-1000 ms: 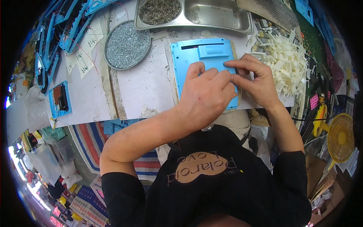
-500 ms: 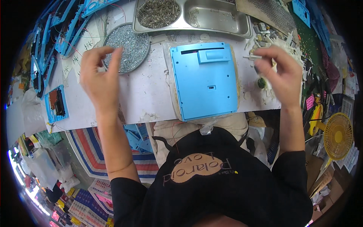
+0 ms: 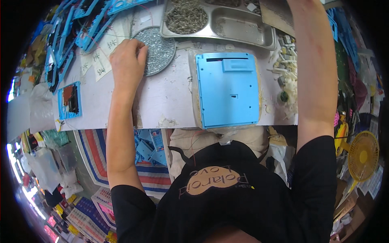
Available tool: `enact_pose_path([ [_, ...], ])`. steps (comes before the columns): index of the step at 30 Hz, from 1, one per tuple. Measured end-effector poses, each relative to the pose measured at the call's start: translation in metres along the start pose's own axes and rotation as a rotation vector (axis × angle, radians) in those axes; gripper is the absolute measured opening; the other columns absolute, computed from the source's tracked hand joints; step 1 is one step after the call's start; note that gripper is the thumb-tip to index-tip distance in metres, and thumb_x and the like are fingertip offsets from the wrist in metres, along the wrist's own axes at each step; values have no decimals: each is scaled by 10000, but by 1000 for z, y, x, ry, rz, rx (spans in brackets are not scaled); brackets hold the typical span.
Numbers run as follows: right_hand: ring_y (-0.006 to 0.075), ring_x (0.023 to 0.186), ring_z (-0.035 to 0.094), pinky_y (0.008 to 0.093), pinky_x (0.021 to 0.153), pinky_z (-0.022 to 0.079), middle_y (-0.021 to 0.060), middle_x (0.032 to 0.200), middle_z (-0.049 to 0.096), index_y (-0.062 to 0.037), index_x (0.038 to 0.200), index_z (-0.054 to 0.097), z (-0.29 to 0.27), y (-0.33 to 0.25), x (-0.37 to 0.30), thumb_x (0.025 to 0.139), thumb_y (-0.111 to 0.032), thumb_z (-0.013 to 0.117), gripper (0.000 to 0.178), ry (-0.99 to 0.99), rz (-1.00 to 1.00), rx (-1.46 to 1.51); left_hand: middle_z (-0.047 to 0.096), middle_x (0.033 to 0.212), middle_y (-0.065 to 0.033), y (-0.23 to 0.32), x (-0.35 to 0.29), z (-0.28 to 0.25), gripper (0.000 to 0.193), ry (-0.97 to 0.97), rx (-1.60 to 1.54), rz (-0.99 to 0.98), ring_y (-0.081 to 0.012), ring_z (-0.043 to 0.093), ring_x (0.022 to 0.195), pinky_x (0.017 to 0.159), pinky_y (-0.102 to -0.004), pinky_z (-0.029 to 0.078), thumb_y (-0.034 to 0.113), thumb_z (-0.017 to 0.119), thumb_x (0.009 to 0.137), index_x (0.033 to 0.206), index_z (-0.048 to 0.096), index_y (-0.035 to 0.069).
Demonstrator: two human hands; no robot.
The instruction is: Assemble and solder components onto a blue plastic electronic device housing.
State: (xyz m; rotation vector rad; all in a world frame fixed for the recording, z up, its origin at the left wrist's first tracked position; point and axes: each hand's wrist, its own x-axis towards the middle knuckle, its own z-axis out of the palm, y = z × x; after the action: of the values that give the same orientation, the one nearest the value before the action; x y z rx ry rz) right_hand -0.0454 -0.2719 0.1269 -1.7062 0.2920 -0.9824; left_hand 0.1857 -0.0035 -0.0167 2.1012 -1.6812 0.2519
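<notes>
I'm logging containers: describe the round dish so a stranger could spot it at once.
On the pale worktop, find the compartmented metal tray at the picture's top. Just off its lower left corner sits the round dish, partly hidden by the left hand. Unlike the tray, it is circular, with one bed of small silvery pieces.

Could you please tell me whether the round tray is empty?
The round tray is not empty: small silvery metal pieces cover its visible inside; depth unclear.

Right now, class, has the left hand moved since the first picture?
Yes. Judged against the round dish, the left hand has moved left, off the blue panel, to that dish's left edge.
</notes>
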Motion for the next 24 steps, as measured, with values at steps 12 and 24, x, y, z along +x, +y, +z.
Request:
enact_pose_path([
  [12,47,592,467,269,698,425,-104,663,495,-148,1275,535,34,-92,-174,1053,-324,526,283,-311,-11,414,657,874,-41,157,-58,-38,197,42,-732,295,-228,623,786,742,-369,420,54,799,772,938,702,94],
  [24,73,554,496,275,631,440,-75,643,521,-153,1147,516,47,-96,-203,1025,-367,624,269,-58,62,409,650,837,-41,180,-55,-36,215,43,-719,334,-230,623,766,747,-360,431,29,815,738,919,709,77],
])
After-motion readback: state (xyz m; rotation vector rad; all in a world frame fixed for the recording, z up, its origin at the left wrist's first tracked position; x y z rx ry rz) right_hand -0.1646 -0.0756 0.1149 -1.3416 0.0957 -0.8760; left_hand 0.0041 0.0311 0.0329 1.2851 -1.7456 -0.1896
